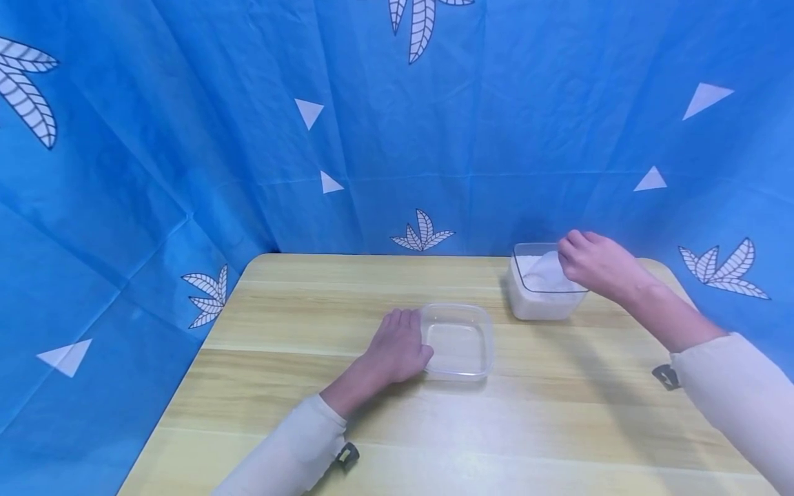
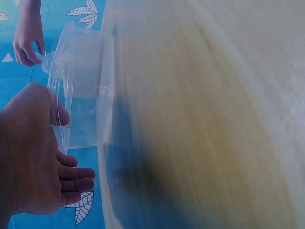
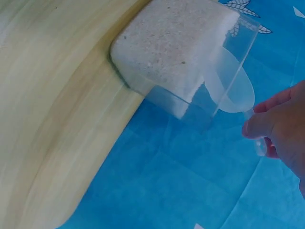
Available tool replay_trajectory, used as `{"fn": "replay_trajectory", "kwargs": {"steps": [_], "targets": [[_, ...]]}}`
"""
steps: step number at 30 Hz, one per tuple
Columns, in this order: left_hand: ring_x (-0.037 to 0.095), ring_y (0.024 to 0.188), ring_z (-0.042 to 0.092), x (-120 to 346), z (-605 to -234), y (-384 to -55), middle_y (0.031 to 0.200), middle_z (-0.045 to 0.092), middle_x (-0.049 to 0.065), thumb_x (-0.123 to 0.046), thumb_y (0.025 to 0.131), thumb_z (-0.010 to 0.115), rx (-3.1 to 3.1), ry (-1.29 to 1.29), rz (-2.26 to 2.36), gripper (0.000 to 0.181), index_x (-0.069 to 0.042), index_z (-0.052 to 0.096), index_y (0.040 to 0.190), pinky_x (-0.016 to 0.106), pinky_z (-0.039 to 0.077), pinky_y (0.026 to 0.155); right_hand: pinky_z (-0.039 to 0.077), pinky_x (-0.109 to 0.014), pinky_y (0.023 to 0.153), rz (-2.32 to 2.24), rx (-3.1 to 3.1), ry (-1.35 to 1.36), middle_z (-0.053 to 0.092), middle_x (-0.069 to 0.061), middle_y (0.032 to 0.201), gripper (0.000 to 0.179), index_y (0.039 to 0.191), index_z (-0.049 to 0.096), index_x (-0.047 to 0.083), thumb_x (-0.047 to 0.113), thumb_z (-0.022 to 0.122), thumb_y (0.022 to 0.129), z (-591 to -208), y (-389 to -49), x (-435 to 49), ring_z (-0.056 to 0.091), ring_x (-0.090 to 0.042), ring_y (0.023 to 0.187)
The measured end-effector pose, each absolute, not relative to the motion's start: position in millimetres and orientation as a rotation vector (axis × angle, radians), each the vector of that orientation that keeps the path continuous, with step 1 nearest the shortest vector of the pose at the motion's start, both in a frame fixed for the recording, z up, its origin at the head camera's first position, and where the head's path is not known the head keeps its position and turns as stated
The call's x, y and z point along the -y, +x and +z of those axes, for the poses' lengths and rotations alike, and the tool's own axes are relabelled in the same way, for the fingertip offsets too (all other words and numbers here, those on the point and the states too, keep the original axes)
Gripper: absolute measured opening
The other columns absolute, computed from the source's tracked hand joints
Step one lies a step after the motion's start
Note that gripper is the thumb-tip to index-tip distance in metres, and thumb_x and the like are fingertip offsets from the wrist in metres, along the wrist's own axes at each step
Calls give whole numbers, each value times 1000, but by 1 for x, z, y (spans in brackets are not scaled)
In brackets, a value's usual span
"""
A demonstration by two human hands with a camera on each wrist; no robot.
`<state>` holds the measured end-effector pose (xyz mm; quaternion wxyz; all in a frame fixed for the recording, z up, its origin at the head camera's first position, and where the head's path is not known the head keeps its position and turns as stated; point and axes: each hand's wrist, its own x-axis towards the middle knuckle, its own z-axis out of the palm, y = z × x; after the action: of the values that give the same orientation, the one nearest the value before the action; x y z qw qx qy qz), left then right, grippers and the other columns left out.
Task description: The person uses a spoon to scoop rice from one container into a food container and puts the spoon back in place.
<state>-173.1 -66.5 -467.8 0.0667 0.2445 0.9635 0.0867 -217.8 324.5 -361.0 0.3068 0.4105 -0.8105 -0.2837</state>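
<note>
My right hand pinches the short handle of a translucent plastic scoop between thumb and fingers. The scoop's bowl dips into a clear square container at the table's back right, filled partway with white, fine-grained stuff. My left hand holds a shallow clear plastic box by its left side, thumb at the rim and the other fingers along the outside. This box stands upright on the table, and only bare bottom shows inside it.
The light wood table has rounded back corners. A blue cloth printed with white leaves and triangles hangs close behind it and along its left side. The filled container stands close to the back edge, to the right of and behind the shallow box.
</note>
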Motion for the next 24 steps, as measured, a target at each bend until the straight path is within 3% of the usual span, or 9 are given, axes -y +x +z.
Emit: {"fn": "replay_trajectory", "kwargs": {"steps": [14,24], "targets": [[33,128,46,64,-467,-173,137,53,19,-41,96,47,-2922,740,219,71,5,36,150,48,30,123,57,-44,52,-568,2509,911,61,-21,84,18,87,69,-7,-21,73,75,-370,-213,-336,57,-34,77],[34,130,45,61,-469,-172,141,52,20,-42,97,46,-2928,725,217,73,6,35,151,48,29,124,60,-45,64,-433,2776,816,69,-24,100,26,103,73,-7,-18,69,79,-369,-212,-340,63,-39,89]]}}
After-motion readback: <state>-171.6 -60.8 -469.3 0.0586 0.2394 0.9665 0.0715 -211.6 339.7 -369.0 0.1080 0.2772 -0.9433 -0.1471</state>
